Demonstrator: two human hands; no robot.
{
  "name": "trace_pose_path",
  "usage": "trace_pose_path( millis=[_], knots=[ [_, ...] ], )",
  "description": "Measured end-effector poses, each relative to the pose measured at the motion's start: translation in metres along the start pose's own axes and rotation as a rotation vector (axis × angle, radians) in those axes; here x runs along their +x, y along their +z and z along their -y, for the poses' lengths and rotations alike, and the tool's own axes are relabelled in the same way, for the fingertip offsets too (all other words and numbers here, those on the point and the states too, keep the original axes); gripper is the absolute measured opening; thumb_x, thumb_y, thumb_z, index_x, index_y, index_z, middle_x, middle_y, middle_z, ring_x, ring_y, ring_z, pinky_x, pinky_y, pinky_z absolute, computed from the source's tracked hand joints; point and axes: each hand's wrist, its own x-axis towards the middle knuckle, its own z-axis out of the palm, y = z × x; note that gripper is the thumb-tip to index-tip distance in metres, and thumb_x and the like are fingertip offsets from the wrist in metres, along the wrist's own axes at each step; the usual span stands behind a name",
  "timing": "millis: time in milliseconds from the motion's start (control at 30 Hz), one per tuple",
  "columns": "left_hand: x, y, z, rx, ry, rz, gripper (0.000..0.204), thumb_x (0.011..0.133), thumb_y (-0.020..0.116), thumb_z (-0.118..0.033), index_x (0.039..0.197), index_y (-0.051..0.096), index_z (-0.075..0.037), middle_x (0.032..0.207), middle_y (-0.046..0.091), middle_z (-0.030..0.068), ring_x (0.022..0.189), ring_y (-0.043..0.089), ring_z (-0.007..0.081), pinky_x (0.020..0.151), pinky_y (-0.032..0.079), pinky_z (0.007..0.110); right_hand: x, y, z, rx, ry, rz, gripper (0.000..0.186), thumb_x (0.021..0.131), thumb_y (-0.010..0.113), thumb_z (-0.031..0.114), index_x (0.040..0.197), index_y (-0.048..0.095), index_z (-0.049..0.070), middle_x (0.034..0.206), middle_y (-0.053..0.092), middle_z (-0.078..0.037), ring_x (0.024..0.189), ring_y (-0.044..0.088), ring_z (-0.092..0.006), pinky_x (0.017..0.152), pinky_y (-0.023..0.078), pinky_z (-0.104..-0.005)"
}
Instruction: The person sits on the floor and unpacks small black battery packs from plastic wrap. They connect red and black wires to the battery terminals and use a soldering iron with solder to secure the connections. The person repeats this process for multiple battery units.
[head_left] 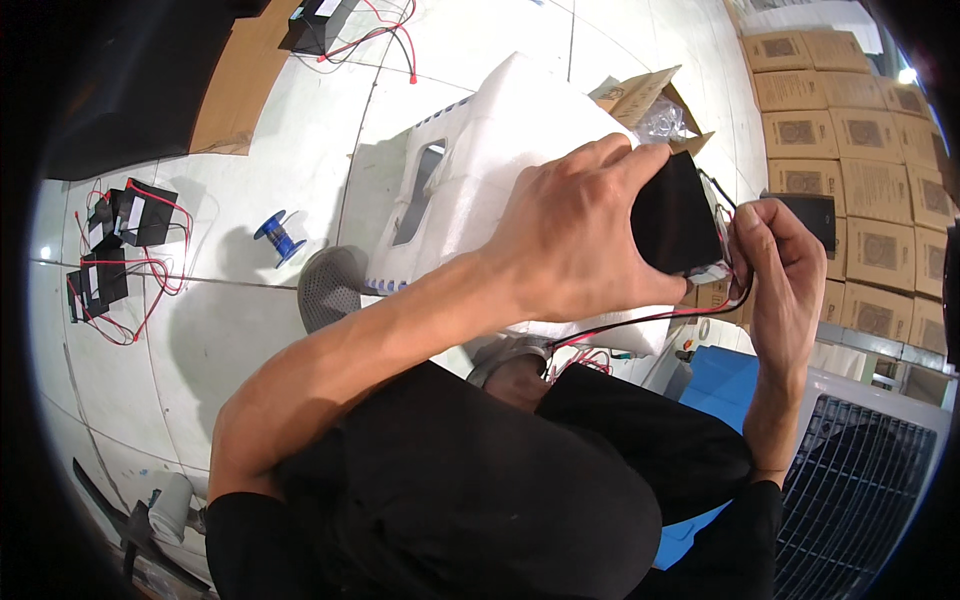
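Note:
My left hand (580, 230) is wrapped round a black box (677, 218) and holds it up above a white foam-wrapped block (530, 110). At the box's right end, my right hand (782, 250) pinches the wires with thumb and fingers together. A red and black wire pair (640, 322) runs from that end and curves down to the left. The fingers partly hide the open end of the box, so its inside is hard to make out.
Several black boxes with red and black leads (145, 212) lie on the tiled floor at left, near a blue spool (278, 239). An open carton (650, 105) stands beyond the foam block. Stacked cartons (878, 255) and a fan grille (850, 490) line the right.

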Motion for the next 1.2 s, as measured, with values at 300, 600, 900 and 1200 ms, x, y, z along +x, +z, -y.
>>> trace_pose_path(
  millis=[300,600,900,1200],
  knots=[
    [0.006,-0.004,0.004,-0.085,-0.082,-0.027,0.055,0.058,0.083,-0.026,0.098,0.063,0.007,0.085,0.068,0.0178,0.075,0.067,0.031,0.073,0.054,0.038,0.02,0.007,0.008,-0.048,-0.048,0.003,0.029,0.101,0.06,0.023,0.089,0.065,-0.002,0.065,0.048,0.005,0.057,0.037,-0.0003,0.049,0.025,-0.0196],
    [0.007,-0.004,0.006,-0.134,-0.076,-0.053,0.048,0.058,0.082,-0.026,0.089,0.063,0.005,0.078,0.067,0.0181,0.068,0.065,0.0311,0.067,0.053,0.039,0.025,0.011,0.01,-0.023,-0.056,0.017,0.031,0.103,0.057,0.022,0.087,0.063,-0.003,0.068,0.046,0.005,0.064,0.036,-0.0027,0.056,0.027,-0.0208],
    [0.0,-0.004,0.005,-0.079,-0.136,-0.031,0.066,0.058,0.085,-0.024,0.111,0.06,0.006,0.095,0.068,0.0182,0.084,0.069,0.0298,0.08,0.055,0.037,0.015,0.014,0.01,-0.056,-0.074,0.002,0.03,0.102,0.058,0.021,0.085,0.063,-0.003,0.07,0.052,0.004,0.065,0.041,-0.0026,0.058,0.032,-0.0207],
    [-0.011,-0.012,0.0,0.01,0.152,0.135,0.084,0.056,0.089,-0.018,0.128,0.05,0.0,0.111,0.06,0.0188,0.101,0.063,0.0364,0.087,0.052,0.042,-0.018,0.005,0.013,-0.132,-0.023,0.193,0.017,0.096,0.065,0.012,0.089,0.059,-0.002,0.067,0.057,-0.004,0.061,0.05,-0.0077,0.054,0.039,-0.0269]
  ],
)
